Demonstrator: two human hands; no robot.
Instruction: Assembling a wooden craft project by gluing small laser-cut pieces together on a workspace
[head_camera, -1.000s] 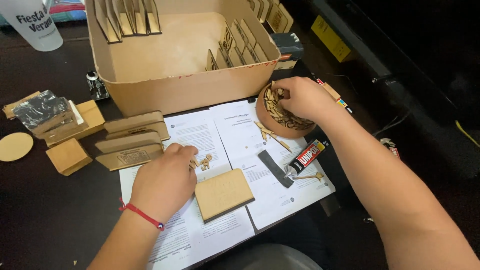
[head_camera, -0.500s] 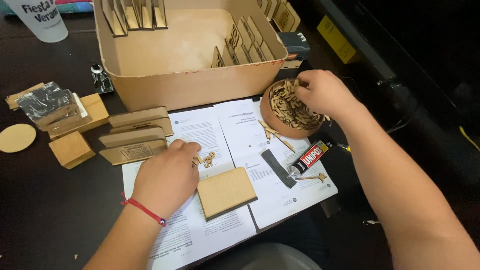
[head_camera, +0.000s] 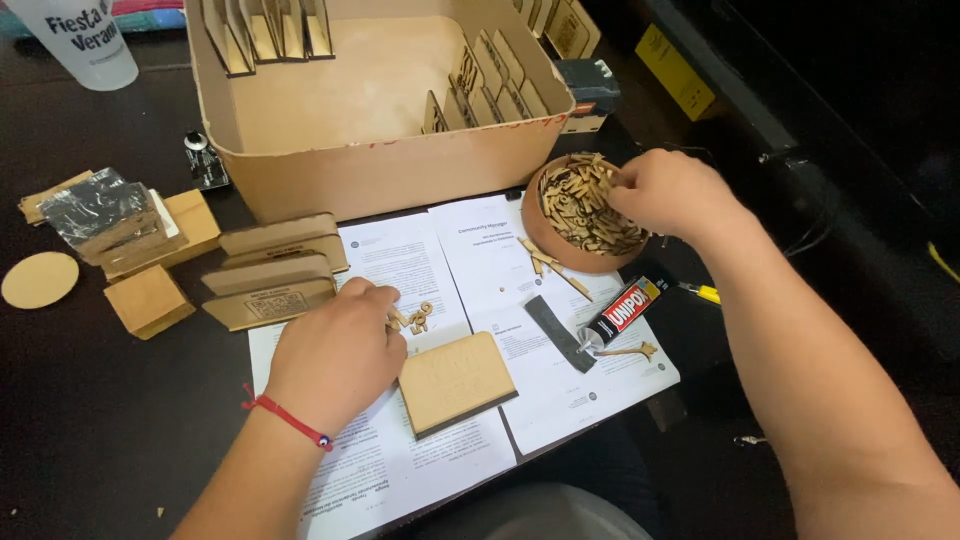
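Small wooden cut-out pieces (head_camera: 588, 205) fill a round brown bowl (head_camera: 534, 225) on the printed sheets (head_camera: 500, 275), just below the big cardboard box (head_camera: 380, 175). Our right hand (head_camera: 668, 192) dips into the bowl's far side, fingers curled among the pieces — whether it pinches one we cannot tell. Our left hand (head_camera: 335, 355) rests palm down, loosely closed, fingertips touching a few loose pieces (head_camera: 412, 320) beside a rectangular wooden plaque (head_camera: 457, 381). A black glue tube (head_camera: 618, 313) lies nearby.

Bare forearms, with a red string bracelet (head_camera: 290, 420) on the left wrist.
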